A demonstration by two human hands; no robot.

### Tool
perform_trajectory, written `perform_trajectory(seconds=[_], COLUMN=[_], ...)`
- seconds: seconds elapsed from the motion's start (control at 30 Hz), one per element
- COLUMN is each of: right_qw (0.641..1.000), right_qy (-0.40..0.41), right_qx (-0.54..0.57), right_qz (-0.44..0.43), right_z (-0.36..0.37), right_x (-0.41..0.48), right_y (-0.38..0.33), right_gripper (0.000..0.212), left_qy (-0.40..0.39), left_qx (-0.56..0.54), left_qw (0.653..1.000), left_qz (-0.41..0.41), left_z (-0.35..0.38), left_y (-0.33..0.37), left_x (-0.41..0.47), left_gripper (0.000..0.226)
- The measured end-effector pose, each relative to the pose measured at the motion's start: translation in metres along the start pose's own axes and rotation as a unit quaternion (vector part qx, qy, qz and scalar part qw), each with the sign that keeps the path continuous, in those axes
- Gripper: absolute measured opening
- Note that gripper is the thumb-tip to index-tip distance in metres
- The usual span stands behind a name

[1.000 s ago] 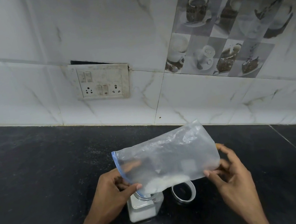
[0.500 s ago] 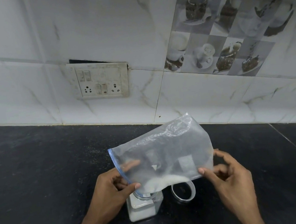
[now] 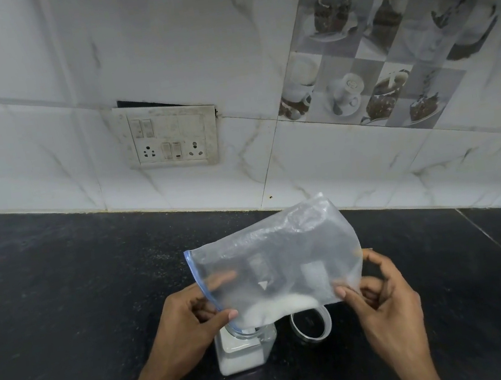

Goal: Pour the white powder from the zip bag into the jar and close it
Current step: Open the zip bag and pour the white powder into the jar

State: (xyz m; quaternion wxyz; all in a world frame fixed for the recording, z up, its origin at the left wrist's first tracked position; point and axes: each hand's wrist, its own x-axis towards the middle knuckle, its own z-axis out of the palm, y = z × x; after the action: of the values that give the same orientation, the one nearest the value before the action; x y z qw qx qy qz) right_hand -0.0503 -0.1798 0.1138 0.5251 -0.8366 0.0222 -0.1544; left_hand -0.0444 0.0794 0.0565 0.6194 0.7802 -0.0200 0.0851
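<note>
Over the jar (image 3: 241, 354) on the near worktop (image 3: 66, 315), the bag (image 3: 273, 261) tilts mouth-down, funnelling powder (image 3: 276, 308) in. Left hand (image 3: 185, 326) fingers pinch the zip edge; right hand (image 3: 386, 303) fingers pinch the raised end. The lid (image 3: 311, 324) lies just right.

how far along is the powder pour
Done: the zip bag is open, tipped with its mouth over the jar, which has white powder in its lower part. In hand: the left hand grips the mouth edge and the right hand pinches the far end, with more heaped by the mouth. Left: empty that, then fit the lid lying beside the jar.
</note>
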Motion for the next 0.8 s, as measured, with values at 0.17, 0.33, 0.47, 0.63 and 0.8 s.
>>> perform_trajectory(seconds=[0.17,0.33,0.47,0.63,0.8], right_qw=[1.0,1.0,0.999,0.999,0.998], right_qy=[0.024,0.001,0.032,0.014,0.033], right_qx=[0.013,0.016,0.023,0.038,0.053], right_qz=[0.012,0.009,0.008,-0.004,0.011], right_z=[-0.0007,0.0016,0.0002,0.0003,-0.0012], right_x=[0.0008,-0.0007,-0.001,-0.0018,-0.0004], right_y=[0.0003,0.0001,0.0,-0.0037,0.0001], right_gripper=[0.046,0.061,0.056,0.057,0.052], left_qy=[-0.002,-0.003,-0.004,-0.007,-0.002], left_qx=[-0.001,0.0,-0.004,0.001,-0.001], left_qw=[1.0,1.0,1.0,1.0,1.0], left_qz=[-0.007,-0.015,-0.017,-0.012,-0.017], left_z=[-0.0006,-0.0004,-0.0014,-0.0003,-0.0018], left_y=[0.0012,0.0,0.0005,-0.0012,-0.0031], left_x=[-0.0002,-0.0001,-0.0004,0.0004,-0.0001], left_gripper=[0.058,0.053,0.054,0.054,0.057])
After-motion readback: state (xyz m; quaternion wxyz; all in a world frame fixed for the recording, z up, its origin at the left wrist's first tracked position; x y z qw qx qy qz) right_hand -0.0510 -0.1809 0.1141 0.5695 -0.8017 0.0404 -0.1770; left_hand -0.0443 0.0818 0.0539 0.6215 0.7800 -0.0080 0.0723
